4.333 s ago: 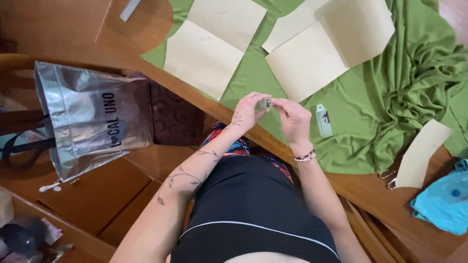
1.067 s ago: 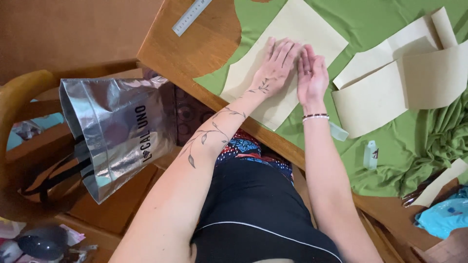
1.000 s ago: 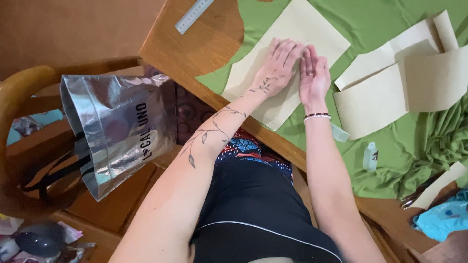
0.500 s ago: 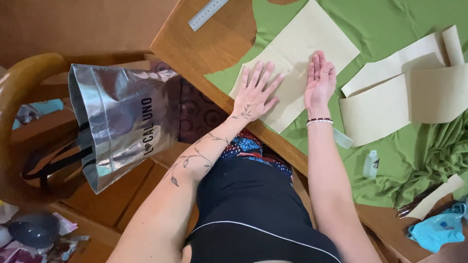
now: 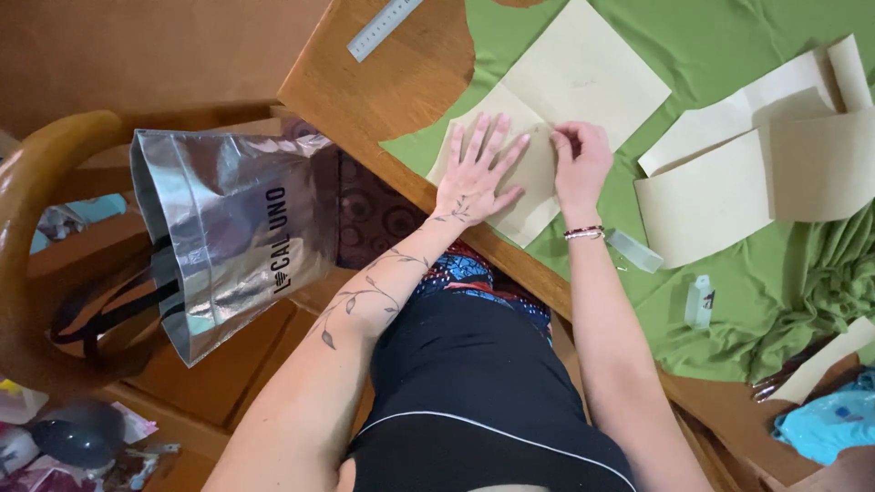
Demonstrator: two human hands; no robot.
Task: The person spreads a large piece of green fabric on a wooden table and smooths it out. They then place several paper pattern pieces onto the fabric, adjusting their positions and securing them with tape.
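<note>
Left hand [image 5: 476,173] lies flat, fingers spread, on the cream paper piece [image 5: 583,82]. Right hand [image 5: 581,164], fingers curled, presses its edge over green fabric [image 5: 729,36].

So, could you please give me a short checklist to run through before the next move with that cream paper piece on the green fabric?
1. Paper piece lies flat on the green fabric: ok, no curl shows.
2. Left hand pins it down: ok, palm flat, fingers spread near its lower corner.
3. Right hand grips the paper: cannot tell; its fingers are curled on the sheet, and what they pinch is hidden.
4. Fabric smooth beneath the paper: ok around it; it bunches only at the far right.
5. Other paper pieces kept apart: ok, a strip of fabric separates them.
6. Ruler within reach: ok, on bare table beyond the left hand.
</note>
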